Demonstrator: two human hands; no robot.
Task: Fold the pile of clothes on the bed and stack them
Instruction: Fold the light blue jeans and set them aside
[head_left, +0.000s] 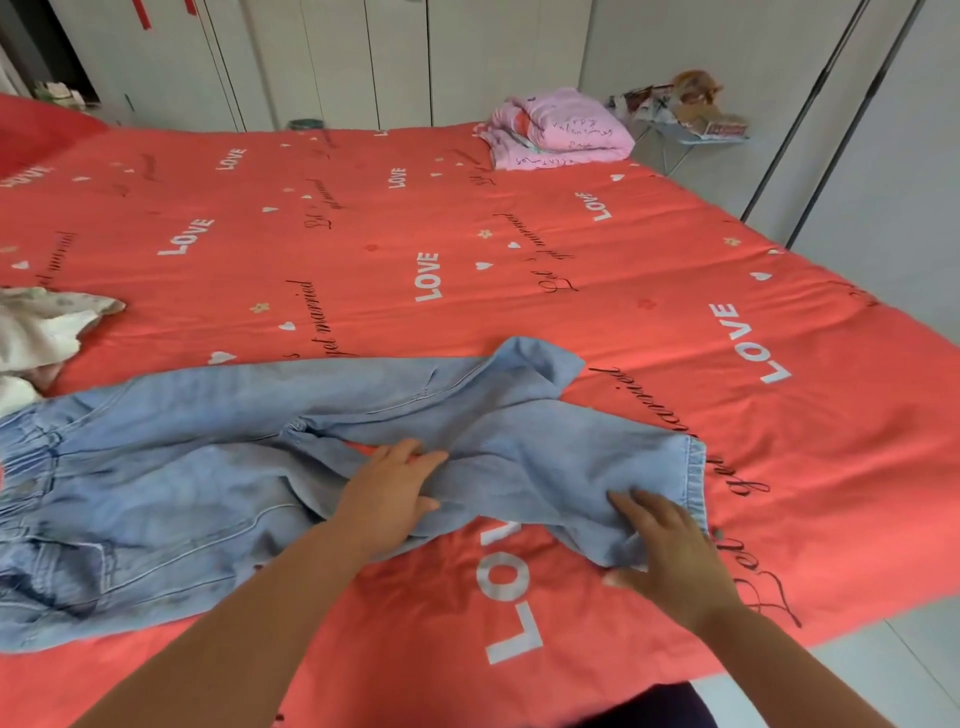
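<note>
Spread across the near edge of the bed: jeans, waistband left, cuffs right; left hand flat, fingers straight, at the fork of the legs; right hand splayed on the near cuff, thumb perhaps tucked under; white clothes far left, pink bundle at far corner

Bedroom shot basically. Big bed takes up most of it, coral-red cover with white LOVE lettering, little hearts and black script all over. Behind it there's a run of plain white wardrobe doors, with a dark gap at the far left. A folded pink blanket sits on the bed's far right corner, and just past it a small stand piled with clutter. Pale tiled floor on the right, light's soft and even
</note>
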